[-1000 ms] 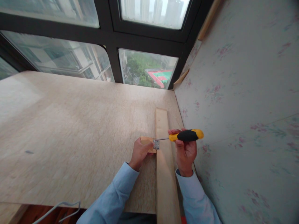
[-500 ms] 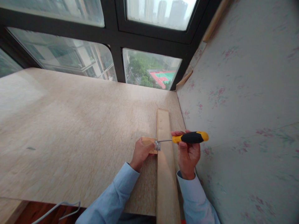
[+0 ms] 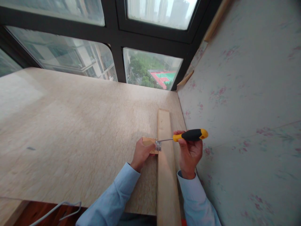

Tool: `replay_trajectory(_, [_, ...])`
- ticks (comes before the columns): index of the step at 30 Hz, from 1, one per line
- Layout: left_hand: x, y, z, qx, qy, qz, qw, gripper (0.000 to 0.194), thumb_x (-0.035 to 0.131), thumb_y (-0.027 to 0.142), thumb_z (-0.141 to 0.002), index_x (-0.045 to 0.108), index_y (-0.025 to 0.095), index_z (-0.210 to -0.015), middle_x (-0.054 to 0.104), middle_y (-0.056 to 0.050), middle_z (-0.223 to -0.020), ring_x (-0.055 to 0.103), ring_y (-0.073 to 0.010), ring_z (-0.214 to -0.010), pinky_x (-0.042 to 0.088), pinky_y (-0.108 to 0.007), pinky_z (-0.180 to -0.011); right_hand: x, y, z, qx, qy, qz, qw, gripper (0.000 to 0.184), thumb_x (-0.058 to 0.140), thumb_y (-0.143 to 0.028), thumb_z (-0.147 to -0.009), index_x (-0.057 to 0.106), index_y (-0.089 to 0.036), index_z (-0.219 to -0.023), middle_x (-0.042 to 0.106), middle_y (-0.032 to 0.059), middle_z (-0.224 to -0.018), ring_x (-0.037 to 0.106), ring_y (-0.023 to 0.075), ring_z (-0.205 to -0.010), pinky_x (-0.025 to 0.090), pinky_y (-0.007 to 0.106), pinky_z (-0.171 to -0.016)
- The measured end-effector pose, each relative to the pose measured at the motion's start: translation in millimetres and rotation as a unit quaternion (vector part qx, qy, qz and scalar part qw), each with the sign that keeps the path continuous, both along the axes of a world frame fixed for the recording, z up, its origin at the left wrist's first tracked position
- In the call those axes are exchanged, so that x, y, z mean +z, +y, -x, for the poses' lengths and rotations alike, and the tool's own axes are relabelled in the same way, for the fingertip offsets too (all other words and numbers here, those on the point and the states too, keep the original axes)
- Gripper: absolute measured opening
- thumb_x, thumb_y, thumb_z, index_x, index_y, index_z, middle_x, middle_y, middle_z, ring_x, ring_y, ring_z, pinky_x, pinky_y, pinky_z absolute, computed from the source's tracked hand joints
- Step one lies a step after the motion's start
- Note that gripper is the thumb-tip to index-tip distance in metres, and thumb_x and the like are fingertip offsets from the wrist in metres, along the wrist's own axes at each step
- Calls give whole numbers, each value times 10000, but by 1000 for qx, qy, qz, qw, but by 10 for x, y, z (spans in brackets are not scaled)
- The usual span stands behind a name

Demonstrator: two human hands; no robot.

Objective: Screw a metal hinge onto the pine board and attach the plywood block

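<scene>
My right hand (image 3: 190,153) grips a yellow-and-black screwdriver (image 3: 191,135) by its handle, the fingers near the collar. The thin shaft points left and its tip meets a small metal hinge (image 3: 159,146). That hinge spans the joint between a long wooden board (image 3: 166,175) and a small wooden block (image 3: 147,141). The block is held in my left hand (image 3: 141,153), whose thumb presses beside the hinge. Whether the tip sits in a screw is too small to tell.
A beige marble-patterned ledge (image 3: 70,135) stretches left to dark-framed windows (image 3: 113,40). Close on the right stands a wall with floral wallpaper (image 3: 246,110). A white cable (image 3: 56,208) hangs at the ledge's lower left edge.
The whole view has shifted slightly. The screwdriver's handle tilts up a little more now, with its tip still at the hinge. My left hand keeps its hold on the block.
</scene>
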State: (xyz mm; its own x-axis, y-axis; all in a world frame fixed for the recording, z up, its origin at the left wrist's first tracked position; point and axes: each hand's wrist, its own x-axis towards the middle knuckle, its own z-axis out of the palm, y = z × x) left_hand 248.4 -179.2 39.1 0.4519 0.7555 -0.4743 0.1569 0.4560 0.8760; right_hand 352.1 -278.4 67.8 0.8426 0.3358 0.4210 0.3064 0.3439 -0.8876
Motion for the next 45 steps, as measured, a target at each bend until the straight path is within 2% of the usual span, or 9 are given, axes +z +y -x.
replay_trajectory(6, [-14, -2, 6, 2, -10, 5, 1000, 281, 751, 119, -636, 602, 120, -874, 700, -17, -749, 677, -176, -623, 540, -244, -444, 18, 47, -38, 17, -4, 17, 1000, 319, 790, -290, -781, 568, -241, -1005, 745, 12, -919, 719, 183, -843, 590, 329, -761])
replay_trajectory(11, [-34, -6, 11, 3, -33, 11, 999, 278, 742, 134, -626, 598, 123, -864, 697, -26, -739, 671, -177, -601, 533, -244, -437, 149, 29, -97, 130, -7, 104, 986, 320, 614, -361, -929, 559, -259, -1227, 692, 86, -1234, 655, 221, -1140, 548, 395, -937])
replay_trajectory(15, [-36, -12, 6, 12, -34, 6, 999, 256, 736, 127, -613, 597, 132, -827, 684, -10, -703, 657, -163, -560, 513, -231, -415, 238, -27, -158, 189, -4, 156, 969, 449, 636, -387, -910, 509, -265, -1324, 694, 91, -1234, 674, 238, -1109, 531, 455, -974])
replay_trajectory(20, [-60, -27, 4, 15, -31, -2, 999, 251, 734, 141, -618, 600, 140, -831, 686, -6, -709, 661, -163, -575, 512, -225, -420, 335, -3, -202, 74, -124, 261, 954, 593, 827, -473, -702, 630, -224, -1203, 730, 81, -1059, 700, 263, -924, 549, 460, -896])
replay_trajectory(24, [-74, -28, -1, 11, -29, 5, 1000, 252, 732, 152, -629, 597, 151, -841, 688, 3, -710, 664, -165, -578, 509, -225, -420, 403, 90, -209, 9, -183, 299, 937, 456, 800, -590, -670, 666, -187, -836, 686, 49, -754, 651, 236, -697, 565, 420, -730])
replay_trajectory(33, [-19, -20, -3, 13, -25, -1, 1000, 225, 720, 111, -632, 602, 142, -822, 683, 6, -699, 651, -148, -569, 512, -218, -438, 412, -66, -249, 337, -74, 246, 906, 445, 605, -423, -920, 505, -307, -1338, 564, 72, -1413, 544, 224, -1290, 457, 452, -1065])
replay_trajectory(35, [-18, -24, 3, 16, -26, 0, 1000, 239, 733, 113, -620, 607, 140, -821, 685, 4, -700, 651, -149, -570, 516, -218, -442, 419, -65, -237, 306, -85, 268, 910, 380, 632, -441, -897, 597, -281, -1240, 634, 79, -1328, 615, 236, -1188, 486, 448, -1024])
replay_trajectory(41, [-22, -26, 6, 23, -27, 5, 999, 247, 744, 123, -614, 616, 130, -825, 697, -9, -698, 660, -161, -582, 527, -232, -455, 306, 106, -169, 4, -105, 316, 943, 680, 735, -660, -699, 617, -175, -1160, 737, 81, -843, 654, 241, -689, 555, 438, -745])
replay_trajectory(45, [-15, -28, -1, 28, -24, 3, 999, 241, 738, 120, -615, 619, 122, -824, 701, -17, -699, 663, -169, -584, 531, -244, -454, 280, 50, -152, 161, -51, 211, 963, 618, 591, -554, -894, 409, -262, -1408, 660, 109, -1256, 638, 243, -1121, 515, 439, -959])
